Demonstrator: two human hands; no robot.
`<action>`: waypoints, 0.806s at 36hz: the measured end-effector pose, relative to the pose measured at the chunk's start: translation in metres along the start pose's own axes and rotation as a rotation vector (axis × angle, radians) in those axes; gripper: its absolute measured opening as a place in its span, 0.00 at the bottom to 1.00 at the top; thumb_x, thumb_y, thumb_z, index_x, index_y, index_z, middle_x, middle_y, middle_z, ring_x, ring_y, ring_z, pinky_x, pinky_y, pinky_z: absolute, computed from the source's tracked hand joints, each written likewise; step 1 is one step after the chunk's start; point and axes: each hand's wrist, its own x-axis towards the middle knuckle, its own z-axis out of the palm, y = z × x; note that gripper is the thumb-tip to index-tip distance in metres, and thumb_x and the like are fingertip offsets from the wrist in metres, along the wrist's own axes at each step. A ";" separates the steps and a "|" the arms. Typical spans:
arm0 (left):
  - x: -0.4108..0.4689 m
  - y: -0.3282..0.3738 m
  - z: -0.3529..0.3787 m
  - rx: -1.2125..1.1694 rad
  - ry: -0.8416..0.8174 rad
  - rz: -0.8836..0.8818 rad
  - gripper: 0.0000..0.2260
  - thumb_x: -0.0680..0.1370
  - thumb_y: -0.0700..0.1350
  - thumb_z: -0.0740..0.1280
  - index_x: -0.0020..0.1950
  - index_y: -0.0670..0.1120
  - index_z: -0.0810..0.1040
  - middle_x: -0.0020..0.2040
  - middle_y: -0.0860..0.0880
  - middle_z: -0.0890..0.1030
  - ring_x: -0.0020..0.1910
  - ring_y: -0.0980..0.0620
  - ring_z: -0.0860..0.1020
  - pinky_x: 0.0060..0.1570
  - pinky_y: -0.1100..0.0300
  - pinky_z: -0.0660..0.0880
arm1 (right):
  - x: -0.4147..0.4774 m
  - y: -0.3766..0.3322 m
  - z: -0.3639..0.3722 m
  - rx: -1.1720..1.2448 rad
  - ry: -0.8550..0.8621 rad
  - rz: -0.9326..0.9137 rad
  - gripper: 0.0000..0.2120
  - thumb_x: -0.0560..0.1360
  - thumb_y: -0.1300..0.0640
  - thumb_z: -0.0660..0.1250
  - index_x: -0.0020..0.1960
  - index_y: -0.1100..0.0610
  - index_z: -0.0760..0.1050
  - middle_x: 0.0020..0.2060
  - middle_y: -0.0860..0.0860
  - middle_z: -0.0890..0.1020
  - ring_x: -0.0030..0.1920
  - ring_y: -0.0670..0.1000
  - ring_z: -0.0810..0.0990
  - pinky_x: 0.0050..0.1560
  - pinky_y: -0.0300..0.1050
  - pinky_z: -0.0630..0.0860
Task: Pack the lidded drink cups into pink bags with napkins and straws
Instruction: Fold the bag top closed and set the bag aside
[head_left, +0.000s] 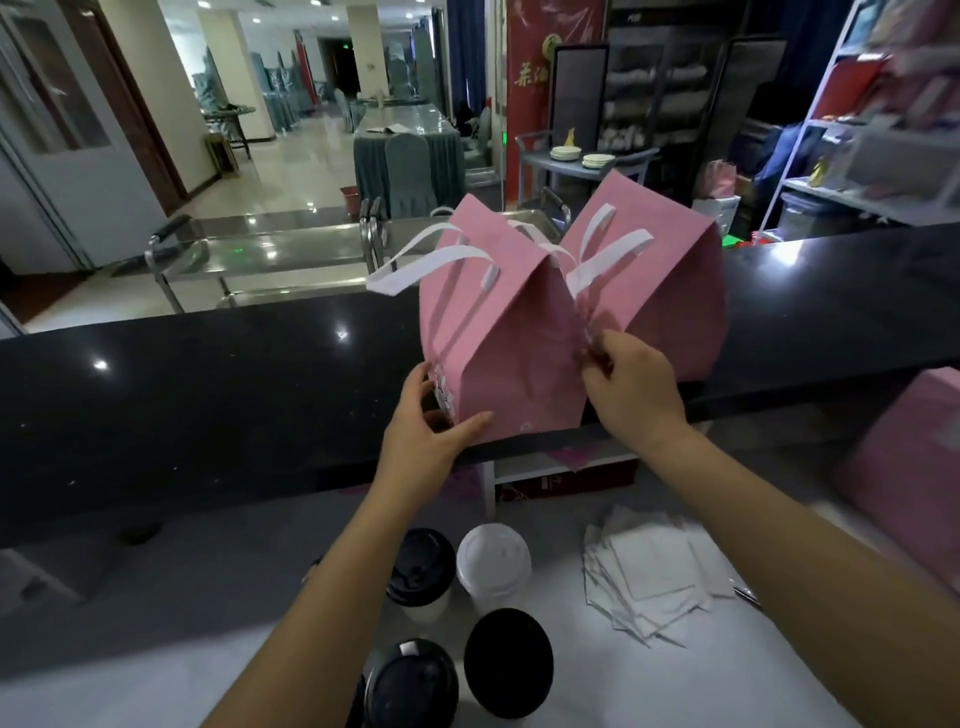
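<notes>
Two pink paper bags with white handles stand side by side on the black counter ledge (208, 395). My left hand (431, 426) grips the lower left corner of the nearer bag (504, 332). My right hand (628, 389) pinches that bag's right edge, where it meets the second bag (660, 291). Below on the white worktop (675, 686) stand several lidded cups: black lids (421, 566), (410, 686), (508, 662) and one white lid (493, 561). A loose pile of white napkins (649, 571) lies to their right. I see no straws.
More pink bags (909, 478) stand at the right edge of the worktop. A red box (566, 475) sits under the ledge. Beyond the counter are steel trolleys (260, 249), a draped table, and shelving on the right.
</notes>
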 end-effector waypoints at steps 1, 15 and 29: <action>0.004 -0.001 0.004 -0.001 0.019 0.003 0.33 0.72 0.49 0.78 0.72 0.58 0.66 0.57 0.67 0.75 0.55 0.62 0.79 0.50 0.61 0.79 | -0.001 0.000 -0.001 0.036 0.011 0.022 0.10 0.79 0.56 0.66 0.41 0.59 0.76 0.37 0.50 0.78 0.38 0.53 0.76 0.40 0.42 0.66; 0.055 -0.016 0.013 -0.034 -0.091 0.026 0.36 0.75 0.42 0.74 0.75 0.66 0.62 0.69 0.54 0.75 0.65 0.57 0.77 0.64 0.49 0.76 | -0.015 0.000 0.026 0.701 -0.037 0.470 0.19 0.77 0.52 0.69 0.68 0.49 0.72 0.59 0.46 0.78 0.59 0.47 0.76 0.57 0.41 0.72; 0.061 -0.015 0.063 -0.050 -0.002 0.077 0.36 0.75 0.64 0.66 0.75 0.72 0.46 0.79 0.53 0.58 0.76 0.51 0.62 0.73 0.45 0.66 | -0.012 0.003 0.035 0.737 0.026 0.483 0.19 0.76 0.53 0.69 0.66 0.50 0.73 0.57 0.45 0.80 0.57 0.42 0.78 0.58 0.42 0.75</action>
